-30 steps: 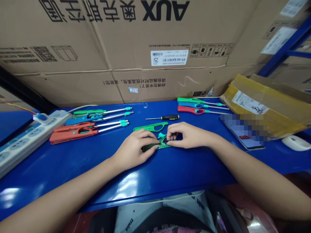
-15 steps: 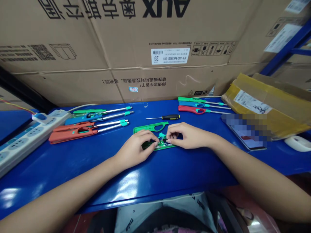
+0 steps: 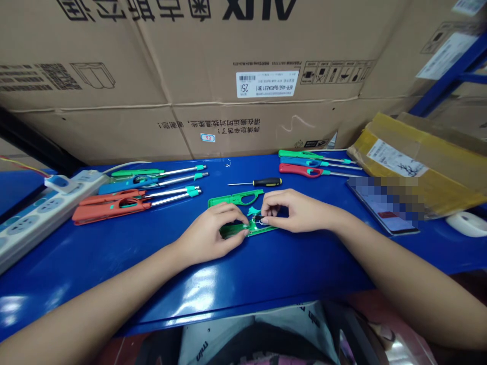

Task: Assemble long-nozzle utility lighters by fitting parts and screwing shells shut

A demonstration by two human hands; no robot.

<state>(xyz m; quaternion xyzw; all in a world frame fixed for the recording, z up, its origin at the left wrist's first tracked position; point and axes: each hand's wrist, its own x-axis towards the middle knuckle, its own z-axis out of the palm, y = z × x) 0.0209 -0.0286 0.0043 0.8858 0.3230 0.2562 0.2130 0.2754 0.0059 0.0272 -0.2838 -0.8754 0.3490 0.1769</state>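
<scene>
My left hand [image 3: 208, 234] lies on the blue table [image 3: 114, 253] with its fingers curled over an opened green lighter body [image 3: 247, 230], holding it down. My right hand [image 3: 294, 210] pinches a small dark part [image 3: 258, 218] at the right end of that body. A separate green shell half [image 3: 235, 198] lies just behind the hands. A black-handled screwdriver [image 3: 256, 182] rests farther back.
Several long-nosed lighters, red, blue and green [image 3: 133, 195], lie at the left, and three more [image 3: 310, 163] at the back right. A white power strip [image 3: 41, 210] sits far left. A phone [image 3: 384, 205], a brown parcel [image 3: 414, 162] and a white mouse [image 3: 466, 223] are at the right. Cardboard boxes [image 3: 228, 76] wall the back.
The hands have barely moved. My right fingers shifted slightly on the small part, and the view dipped a little.
</scene>
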